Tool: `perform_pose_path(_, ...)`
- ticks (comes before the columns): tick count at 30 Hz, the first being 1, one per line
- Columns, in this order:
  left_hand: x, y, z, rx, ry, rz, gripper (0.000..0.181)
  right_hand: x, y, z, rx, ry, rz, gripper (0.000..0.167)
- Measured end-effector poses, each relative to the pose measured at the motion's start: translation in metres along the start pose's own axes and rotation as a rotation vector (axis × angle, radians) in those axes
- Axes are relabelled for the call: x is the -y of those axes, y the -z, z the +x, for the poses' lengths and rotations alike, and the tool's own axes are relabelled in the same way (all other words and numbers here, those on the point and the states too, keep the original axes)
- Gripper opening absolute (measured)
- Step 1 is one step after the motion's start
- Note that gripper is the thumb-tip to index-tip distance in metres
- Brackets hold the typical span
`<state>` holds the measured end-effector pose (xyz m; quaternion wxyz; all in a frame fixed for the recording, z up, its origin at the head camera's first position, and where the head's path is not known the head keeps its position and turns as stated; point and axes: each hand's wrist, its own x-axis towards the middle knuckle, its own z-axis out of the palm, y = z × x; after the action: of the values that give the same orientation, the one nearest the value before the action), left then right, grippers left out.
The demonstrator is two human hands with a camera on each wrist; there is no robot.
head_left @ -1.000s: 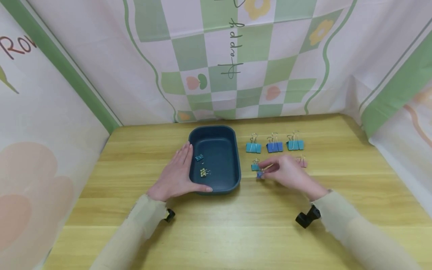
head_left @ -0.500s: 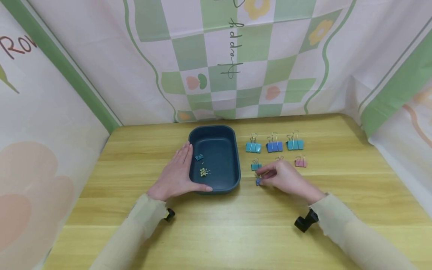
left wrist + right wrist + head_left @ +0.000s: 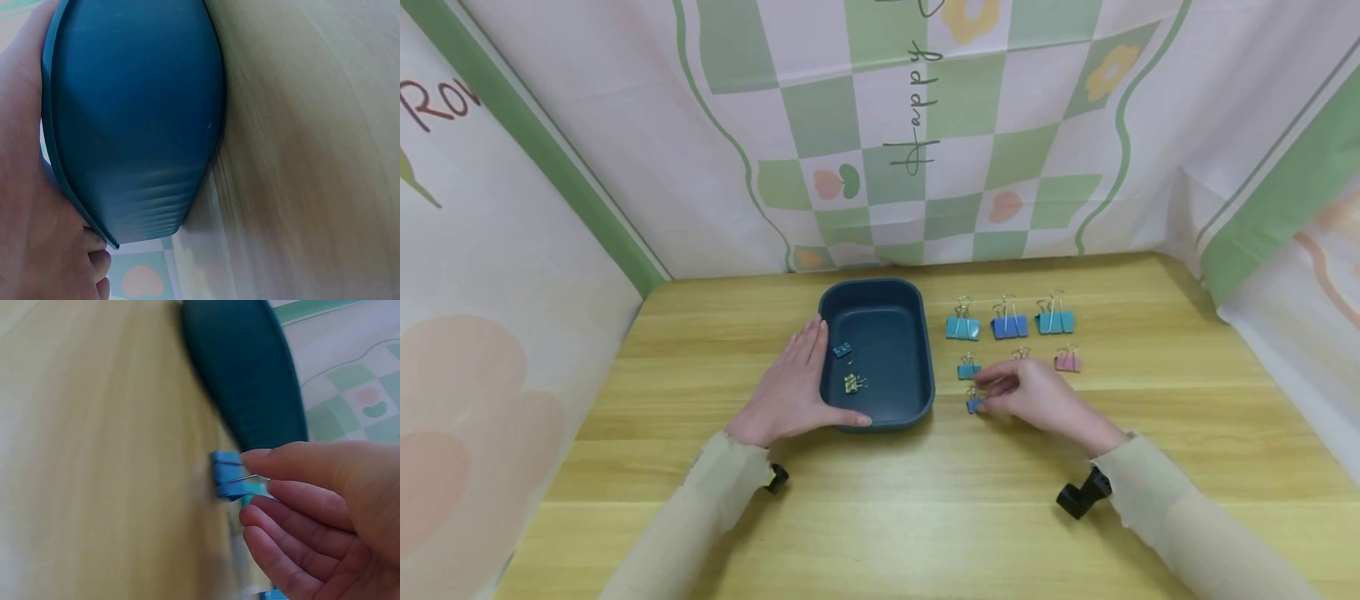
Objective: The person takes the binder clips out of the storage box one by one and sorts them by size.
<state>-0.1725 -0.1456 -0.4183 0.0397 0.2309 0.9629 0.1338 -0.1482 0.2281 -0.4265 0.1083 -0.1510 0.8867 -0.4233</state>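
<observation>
My left hand (image 3: pixel 790 387) rests along the left side of a dark blue tray (image 3: pixel 931 367), fingers straight and thumb across its near rim. Inside the tray lie a teal binder clip (image 3: pixel 842 351) and a gold binder clip (image 3: pixel 852 383). Beside a small blue binder clip (image 3: pixel 973 406) on the table is my right hand (image 3: pixel 1033 400), thumb and forefinger parted around its wire handles. The right wrist view shows the thumb tip at the blue clip (image 3: pixel 227 475). Just behind stands a small teal binder clip (image 3: pixel 968 371); another clip is mostly hidden by the hand.
Three larger clips stand in the back row: light blue (image 3: pixel 962 327), blue (image 3: pixel 1010 326) and teal (image 3: pixel 1056 322). A pink binder clip (image 3: pixel 1067 361) stands at the right of the middle row. A patterned curtain (image 3: pixel 925 208) borders the wooden table (image 3: pixel 880 517) behind.
The right hand has brought the small blue clip slightly nearer to me and down onto the table. Its fingers have since parted, showing the handles. The left hand and tray have stayed put.
</observation>
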Motion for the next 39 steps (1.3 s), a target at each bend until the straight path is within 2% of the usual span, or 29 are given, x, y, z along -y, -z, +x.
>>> perform_pose_path(3,0.0,0.0,0.0,0.0,0.0,0.001,0.153,0.007,0.005,0.001,-0.014,-0.001,0.032,0.041)
perform_pose_path(10,0.001,-0.001,0.001,0.001,0.003,0.004,0.153,0.036,0.016,0.009,-0.081,0.063,0.038,0.042)
perform_pose_path(19,0.001,-0.001,0.001,0.003,0.001,0.011,0.153,0.071,0.018,0.02,-0.076,0.055,0.061,0.052)
perform_pose_path(29,0.002,-0.001,0.001,-0.001,0.007,0.01,0.152,0.099,-0.008,0.047,-0.029,0.105,0.117,0.05)
perform_pose_path(35,0.002,-0.001,0.001,-0.006,-0.003,0.011,0.15,0.11,-0.032,0.068,0.002,0.155,0.082,0.042)
perform_pose_path(39,0.002,-0.001,0.001,-0.003,-0.003,0.017,0.149,0.111,-0.048,0.081,0.027,0.144,0.069,0.041)
